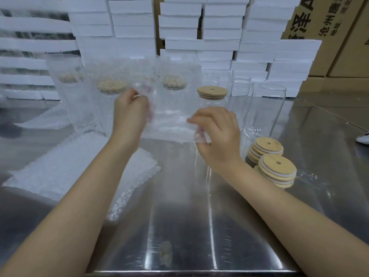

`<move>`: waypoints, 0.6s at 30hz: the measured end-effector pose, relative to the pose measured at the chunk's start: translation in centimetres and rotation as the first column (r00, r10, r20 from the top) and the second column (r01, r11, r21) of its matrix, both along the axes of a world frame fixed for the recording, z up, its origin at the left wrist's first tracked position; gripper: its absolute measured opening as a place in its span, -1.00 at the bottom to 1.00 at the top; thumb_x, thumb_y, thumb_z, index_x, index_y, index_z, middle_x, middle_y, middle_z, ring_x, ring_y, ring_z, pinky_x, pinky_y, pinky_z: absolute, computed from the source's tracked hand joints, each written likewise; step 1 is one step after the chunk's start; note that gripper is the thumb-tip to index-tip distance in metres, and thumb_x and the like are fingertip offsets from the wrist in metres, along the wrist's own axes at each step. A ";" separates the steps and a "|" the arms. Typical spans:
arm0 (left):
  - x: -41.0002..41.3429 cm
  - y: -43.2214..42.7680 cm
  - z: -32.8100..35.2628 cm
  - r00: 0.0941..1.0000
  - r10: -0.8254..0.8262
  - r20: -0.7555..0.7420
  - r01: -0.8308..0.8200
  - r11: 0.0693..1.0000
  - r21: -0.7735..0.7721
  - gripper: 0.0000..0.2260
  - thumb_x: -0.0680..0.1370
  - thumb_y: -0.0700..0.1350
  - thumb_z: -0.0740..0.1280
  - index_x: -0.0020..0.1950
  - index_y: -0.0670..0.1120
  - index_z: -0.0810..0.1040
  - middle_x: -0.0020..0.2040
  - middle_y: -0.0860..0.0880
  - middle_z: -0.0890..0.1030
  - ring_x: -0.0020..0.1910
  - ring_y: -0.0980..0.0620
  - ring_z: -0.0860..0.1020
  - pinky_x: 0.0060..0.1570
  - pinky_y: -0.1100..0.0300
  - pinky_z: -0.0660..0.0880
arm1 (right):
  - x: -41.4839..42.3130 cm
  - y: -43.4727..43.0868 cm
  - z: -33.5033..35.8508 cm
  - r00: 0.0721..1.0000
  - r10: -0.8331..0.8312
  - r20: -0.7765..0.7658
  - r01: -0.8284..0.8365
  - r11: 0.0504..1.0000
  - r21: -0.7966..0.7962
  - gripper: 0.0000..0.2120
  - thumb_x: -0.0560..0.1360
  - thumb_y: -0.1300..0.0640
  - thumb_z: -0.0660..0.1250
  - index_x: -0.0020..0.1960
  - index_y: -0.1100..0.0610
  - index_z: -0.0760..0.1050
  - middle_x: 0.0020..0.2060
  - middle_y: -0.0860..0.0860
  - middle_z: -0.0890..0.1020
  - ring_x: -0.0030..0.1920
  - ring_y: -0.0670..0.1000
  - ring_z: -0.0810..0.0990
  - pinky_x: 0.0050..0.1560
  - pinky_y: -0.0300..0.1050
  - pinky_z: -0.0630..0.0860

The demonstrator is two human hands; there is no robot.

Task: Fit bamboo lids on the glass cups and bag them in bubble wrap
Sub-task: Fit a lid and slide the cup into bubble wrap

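- Held up off the steel table (179, 216), in front of the row of cups: one bubble wrap bag (171, 124).
- Pinched on its left edge by the left hand (130, 108) and at its lower right corner by the right hand (217, 132), fingers of both curled onto the film.
- Gripped on two sides, probably to part the layers and find the mouth (too blurred to tell which edge opens).
- Flat face toward the camera, lower edge roughly level, long axis seemingly near upright.
- Just behind, upright and unbagged: a lidded glass cup (212, 98), likely next for this bag.
- Within right-hand reach: stacked bamboo lids (276, 170) and empty cups (267, 110).
- Parked left: bagged cups (111, 100) and flat bags (79, 166).
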State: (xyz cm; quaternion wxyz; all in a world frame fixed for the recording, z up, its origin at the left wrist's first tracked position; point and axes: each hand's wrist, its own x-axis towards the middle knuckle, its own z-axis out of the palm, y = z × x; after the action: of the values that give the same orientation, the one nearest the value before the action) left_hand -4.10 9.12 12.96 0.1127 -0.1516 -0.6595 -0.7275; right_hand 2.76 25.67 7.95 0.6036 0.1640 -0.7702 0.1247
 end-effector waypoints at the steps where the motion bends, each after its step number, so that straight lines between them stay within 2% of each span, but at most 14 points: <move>1: -0.7 -0.6 -0.4 0.978 0.157 -0.135 -0.182 0.964 -0.195 -0.83 0.54 -0.26 0.13 -0.18 -0.15 0.47 -0.37 -0.07 0.41 -0.40 -0.01 0.34 -0.37 0.17 0.26 | 0.1 0.3 -0.1 0.998 0.022 0.052 -0.026 0.996 0.085 -0.64 0.22 0.50 0.38 -0.08 0.19 0.66 -0.12 0.11 0.66 -0.05 0.09 0.56 -0.02 -0.09 0.36; 2: -1.0 -1.2 -0.7 0.923 0.265 -0.280 -0.356 0.865 -0.355 -0.86 0.53 -0.27 0.13 -0.21 -0.16 0.41 -0.32 -0.10 0.40 -0.38 -0.05 0.33 -0.36 0.15 0.22 | 0.2 0.5 -0.1 0.991 0.060 0.119 -0.080 0.982 0.174 -0.69 0.23 0.51 0.38 -0.13 0.22 0.67 -0.15 0.11 0.67 -0.09 0.12 0.59 -0.05 -0.06 0.40; 3: -1.0 -1.6 -1.0 0.857 0.327 -0.399 -0.499 0.719 -0.483 -0.89 0.50 -0.31 0.14 -0.15 -0.16 0.42 -0.22 -0.14 0.44 -0.30 -0.10 0.38 -0.33 0.12 0.23 | 0.2 0.4 -0.1 0.978 0.097 0.187 -0.144 0.956 0.255 -0.71 0.24 0.51 0.38 -0.14 0.24 0.67 -0.17 0.12 0.67 -0.13 0.14 0.62 -0.08 -0.02 0.45; 4: -0.8 -1.7 -1.1 0.790 0.363 -0.495 -0.608 0.569 -0.553 -0.79 0.45 -0.37 0.15 0.01 -0.18 0.47 -0.03 -0.18 0.47 -0.12 -0.17 0.44 -0.22 0.05 0.28 | 0.1 0.2 -0.1 0.964 0.116 0.238 -0.192 0.927 0.322 -0.73 0.26 0.51 0.39 -0.14 0.25 0.67 -0.18 0.12 0.67 -0.16 0.15 0.64 -0.11 0.01 0.48; 5: -0.6 -1.5 -1.2 0.721 0.379 -0.579 -0.691 0.443 -0.571 -0.56 0.38 -0.45 0.15 0.21 -0.18 0.44 0.17 -0.22 0.44 0.10 -0.22 0.42 -0.06 -0.01 0.28 | 0.1 -0.2 -0.1 0.955 0.120 0.272 -0.220 0.902 0.372 -0.75 0.28 0.51 0.39 -0.15 0.25 0.67 -0.19 0.11 0.67 -0.18 0.15 0.65 -0.14 0.01 0.50; 6: -0.2 -1.2 -1.1 0.657 0.373 -0.655 -0.753 0.374 -0.542 -0.37 0.29 -0.52 0.13 0.33 -0.15 0.39 0.30 -0.23 0.37 0.26 -0.26 0.35 0.06 -0.04 0.22 | 0.0 -0.6 -0.2 0.949 0.116 0.294 -0.235 0.881 0.411 -0.76 0.29 0.50 0.39 -0.16 0.24 0.67 -0.20 0.10 0.68 -0.20 0.14 0.65 -0.16 -0.02 0.49; 7: 0.1 -0.9 -0.9 0.597 0.344 -0.724 -0.796 0.363 -0.484 -0.27 0.23 -0.55 0.11 0.36 -0.12 0.39 0.35 -0.22 0.35 0.32 -0.27 0.31 0.10 -0.04 0.17 | -0.1 -1.0 -0.3 0.942 0.112 0.318 -0.250 0.865 0.436 -0.77 0.30 0.49 0.39 -0.17 0.22 0.67 -0.20 0.08 0.68 -0.20 0.13 0.64 -0.18 -0.05 0.48; 9: 0.6 0.1 -0.8 0.564 0.196 -0.802 -0.779 0.447 -0.439 -0.35 0.24 -0.55 0.11 0.24 -0.12 0.52 0.27 -0.19 0.45 0.25 -0.26 0.38 0.10 -0.03 0.22 | -0.1 -1.4 -0.6 0.903 0.095 0.419 -0.292 0.851 0.437 -0.74 0.28 0.46 0.34 -0.15 0.20 0.67 -0.19 0.03 0.68 -0.17 0.12 0.64 -0.16 -0.06 0.47; 10: 0.6 0.5 -0.9 0.623 0.062 -0.780 -0.693 0.505 -0.514 -0.47 0.30 -0.53 0.13 0.14 -0.14 0.57 0.18 -0.17 0.53 0.18 -0.23 0.45 0.09 -0.03 0.32 | 0.0 -1.6 -0.7 0.879 0.097 0.466 -0.312 0.856 0.412 -0.71 0.25 0.45 0.30 -0.14 0.20 0.67 -0.20 0.03 0.69 -0.15 0.12 0.65 -0.12 -0.04 0.49; 12: 0.8 1.2 -1.5 0.823 -0.197 -0.533 -0.369 0.527 -0.765 -0.70 0.43 -0.42 0.17 -0.05 -0.12 0.60 -0.02 -0.12 0.61 0.04 -0.16 0.54 0.00 0.01 0.45 | 0.4 -1.5 -0.7 0.865 0.163 0.475 -0.335 0.892 0.304 -0.64 0.19 0.48 0.20 -0.17 0.24 0.67 -0.26 0.07 0.68 -0.20 0.13 0.65 -0.10 0.01 0.53; 14: 0.8 1.6 -2.7 0.922 -0.327 -0.205 -0.070 0.380 -0.922 -0.76 0.48 -0.34 0.18 -0.20 -0.06 0.54 -0.10 -0.10 0.62 -0.04 -0.12 0.57 -0.10 0.14 0.44 | 0.7 -1.1 -0.3 0.917 0.214 0.336 -0.289 0.939 0.188 -0.63 0.19 0.47 0.09 -0.27 0.27 0.64 -0.35 0.10 0.64 -0.28 0.15 0.63 -0.19 0.03 0.50; 15: 0.9 1.8 -3.3 0.938 -0.334 -0.098 -0.003 0.272 -0.962 -0.77 0.50 -0.31 0.18 -0.19 -0.05 0.54 -0.05 -0.10 0.62 -0.03 -0.11 0.57 -0.07 0.15 0.45 | 0.7 -0.8 -0.1 0.954 0.195 0.228 -0.229 0.964 0.134 -0.65 0.20 0.45 0.07 -0.32 0.27 0.61 -0.36 0.10 0.62 -0.30 0.15 0.61 -0.23 0.05 0.47; 16: 0.7 1.8 -3.9 0.945 -0.323 -0.052 0.014 0.197 -0.980 -0.81 0.53 -0.27 0.19 -0.12 -0.05 0.56 0.00 -0.09 0.61 -0.02 -0.09 0.57 -0.02 0.13 0.48 | 0.8 -0.4 0.2 0.983 0.145 0.116 -0.153 0.986 0.065 -0.68 0.22 0.45 0.09 -0.33 0.27 0.60 -0.34 0.11 0.62 -0.28 0.15 0.58 -0.23 0.08 0.44; 18: 0.5 1.8 -4.4 0.958 -0.283 -0.051 -0.002 0.171 -0.985 -0.89 0.55 -0.05 0.26 0.00 -0.03 0.54 0.02 -0.04 0.60 -0.03 -0.06 0.56 -0.02 0.07 0.50 | 0.9 0.3 0.9 0.999 -0.015 -0.037 0.011 0.994 -0.109 -0.72 0.26 0.41 0.15 -0.23 0.26 0.62 -0.20 0.15 0.61 -0.13 0.14 0.53 -0.10 0.10 0.41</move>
State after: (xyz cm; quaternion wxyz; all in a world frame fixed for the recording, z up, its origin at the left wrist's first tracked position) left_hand -3.62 10.95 8.58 -0.0052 -0.3293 -0.9360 -0.1240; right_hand 3.65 25.98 8.88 0.6269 0.1280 -0.7518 0.1593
